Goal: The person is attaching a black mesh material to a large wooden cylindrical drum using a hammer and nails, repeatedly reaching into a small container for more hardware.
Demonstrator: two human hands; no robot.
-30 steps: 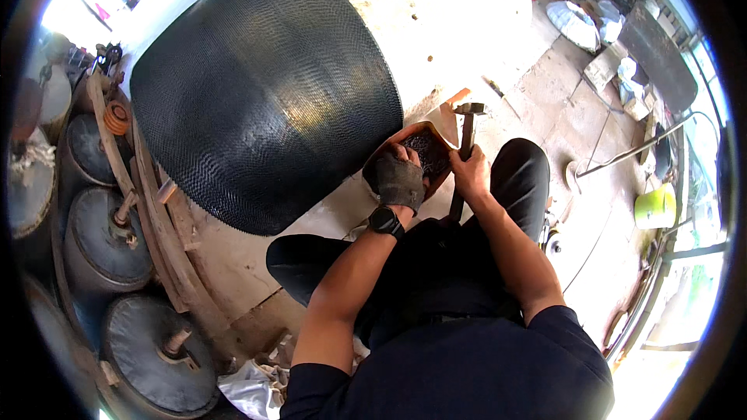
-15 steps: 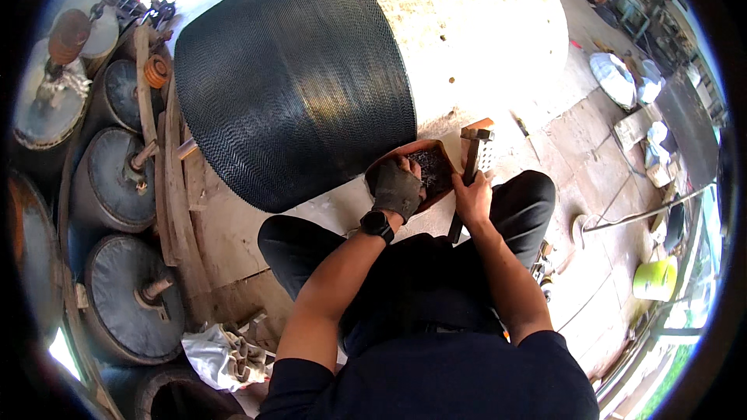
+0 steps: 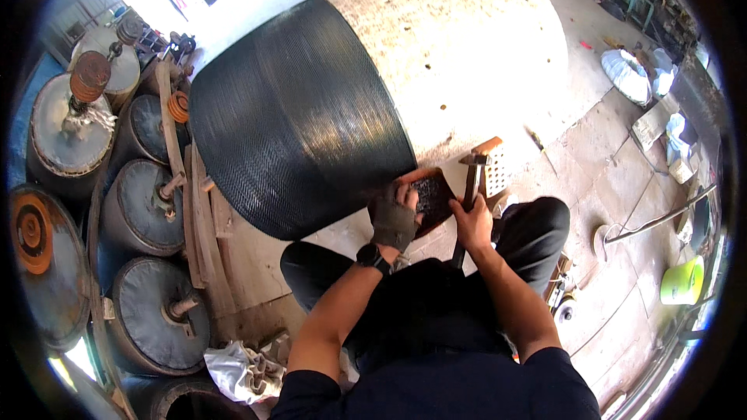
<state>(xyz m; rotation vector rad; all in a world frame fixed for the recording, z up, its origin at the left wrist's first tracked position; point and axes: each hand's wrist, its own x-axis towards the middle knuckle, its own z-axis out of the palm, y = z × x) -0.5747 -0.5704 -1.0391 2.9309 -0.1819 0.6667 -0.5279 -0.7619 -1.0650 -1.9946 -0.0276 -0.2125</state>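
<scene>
My left hand (image 3: 394,222), in a dark fingerless glove, has its fingers bent together over the left part of a reddish-brown tray (image 3: 444,210). Small dark metal pieces, seemingly nails, lie in the tray; whatever the fingertips pinch is too small to make out. My right hand (image 3: 474,225) is closed round the handle of a hammer (image 3: 471,179), its head pointing away from me beside the tray. In front of me lies a large drum with a ridged black covering (image 3: 303,124) on its left part and a pale, speckled surface (image 3: 459,47) on its right.
Several dark rollers with protruding shafts (image 3: 159,315) stand at the left, by wooden planks (image 3: 201,218). A perforated white block (image 3: 495,174) sits right of the hammer. A yellow-green bucket (image 3: 682,281) and a metal rod (image 3: 661,216) are farther right. A white bag (image 3: 237,369) lies near left.
The whole view has shifted, so the scene sits lower and farther right. My left fingers have drawn back slightly from the tray's contents. My right hand keeps its hold on the hammer.
</scene>
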